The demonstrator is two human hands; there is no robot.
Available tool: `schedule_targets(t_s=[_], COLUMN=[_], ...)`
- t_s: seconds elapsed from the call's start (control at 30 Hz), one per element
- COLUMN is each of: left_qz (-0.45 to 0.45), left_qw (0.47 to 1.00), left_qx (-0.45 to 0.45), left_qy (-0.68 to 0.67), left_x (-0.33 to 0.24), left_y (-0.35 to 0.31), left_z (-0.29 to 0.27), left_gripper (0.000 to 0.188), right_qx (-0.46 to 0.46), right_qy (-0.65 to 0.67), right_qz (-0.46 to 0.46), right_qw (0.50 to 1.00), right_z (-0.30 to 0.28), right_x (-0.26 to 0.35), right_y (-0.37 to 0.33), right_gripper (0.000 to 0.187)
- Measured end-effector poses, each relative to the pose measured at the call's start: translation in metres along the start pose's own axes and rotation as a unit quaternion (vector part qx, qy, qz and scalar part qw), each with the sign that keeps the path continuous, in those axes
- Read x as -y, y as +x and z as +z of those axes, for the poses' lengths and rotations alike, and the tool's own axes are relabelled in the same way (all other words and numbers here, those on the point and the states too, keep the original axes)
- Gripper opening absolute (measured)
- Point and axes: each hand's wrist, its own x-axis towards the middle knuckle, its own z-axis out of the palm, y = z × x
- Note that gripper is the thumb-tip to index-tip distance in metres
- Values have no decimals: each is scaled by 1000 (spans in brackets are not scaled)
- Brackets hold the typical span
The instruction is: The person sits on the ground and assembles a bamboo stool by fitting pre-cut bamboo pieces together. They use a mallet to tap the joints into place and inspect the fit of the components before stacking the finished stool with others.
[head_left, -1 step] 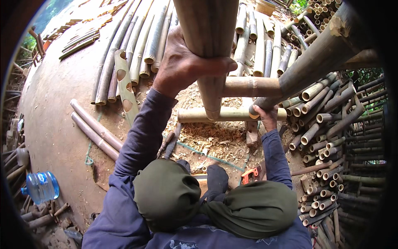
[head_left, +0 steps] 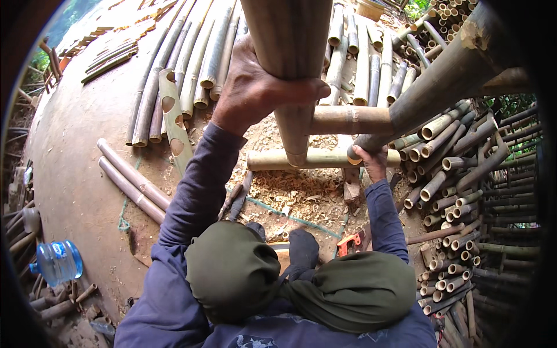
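My left hand is wrapped round a thick upright bamboo pole, which rises out of the top of the view. A short bamboo crosspiece joins this pole to a second thick bamboo pole, slanting up to the right. Around the lower end of that second pole closes my right hand, its fingers partly hidden behind the bamboo. Below, a pale bamboo length lies crosswise at the feet of both poles. Whether the right pole's end touches it I cannot tell.
Wood shavings cover the ground before my feet. A saw with an orange handle and a long-handled blade lie close by. Bamboo stacks crowd the right; loose poles and a blue water jug lie left.
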Motion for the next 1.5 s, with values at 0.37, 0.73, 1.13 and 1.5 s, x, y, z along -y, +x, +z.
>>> schedule_targets(t_s=[0.37, 0.73, 1.13, 1.5], left_qz=[-4, -27, 43, 74], left_qw=[999, 997, 995, 993], left_qx=[13, -5, -73, -69], left_qy=[-40, -75, -52, -68], left_x=[11, 6, -69, -76], left_y=[2, 5, 35, 46], left_z=[-19, -14, -5, -13], left_gripper=[77, 75, 83, 59], right_qx=[14, -243, -156, -31], right_qy=[-6, -478, -338, -319], right_qz=[-3, 426, 556, 321], right_qw=[1000, 728, 743, 891], right_z=[5, -75, -104, -62], right_x=[7, -28, -57, -20], right_y=[-9, -252, -423, -302], right_gripper=[57, 93, 93, 93])
